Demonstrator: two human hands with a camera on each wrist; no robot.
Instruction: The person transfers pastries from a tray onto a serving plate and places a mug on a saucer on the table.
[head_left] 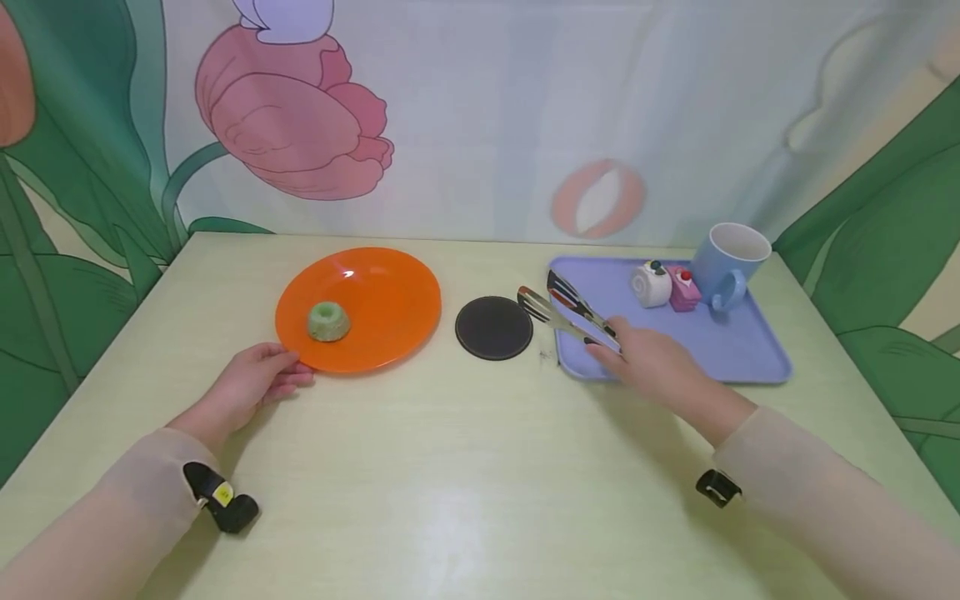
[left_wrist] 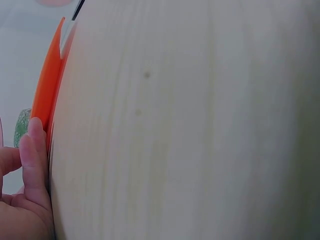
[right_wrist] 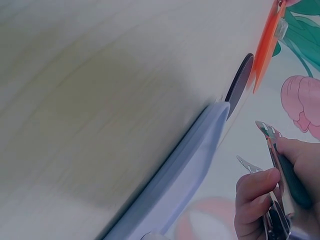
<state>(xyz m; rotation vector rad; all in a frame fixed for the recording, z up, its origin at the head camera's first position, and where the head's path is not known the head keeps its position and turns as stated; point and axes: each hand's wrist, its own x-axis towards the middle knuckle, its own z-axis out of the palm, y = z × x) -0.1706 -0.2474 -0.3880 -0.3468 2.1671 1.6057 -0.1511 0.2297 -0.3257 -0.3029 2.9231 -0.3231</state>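
An orange plate (head_left: 382,308) lies at the left of the table, with a small green ring-shaped cake (head_left: 327,322) near its left edge. My left hand (head_left: 251,383) pinches the plate's near-left rim; the left wrist view shows its fingers (left_wrist: 32,160) against the plate's edge. My right hand (head_left: 663,362) grips metal serving tongs (head_left: 558,320) over the front left of a lavender tray (head_left: 720,354). The tongs' tips are spread, pointing left, with nothing between them. In the right wrist view the tongs (right_wrist: 281,175) stand clear of the tray.
The tray bears a white Swiss roll cake (head_left: 650,287), a pink cake slice (head_left: 684,292) and a light blue mug (head_left: 723,260) at its back right. A round black coaster (head_left: 493,328) lies between plate and tray. A flower-printed curtain (head_left: 480,125) hangs behind the table.
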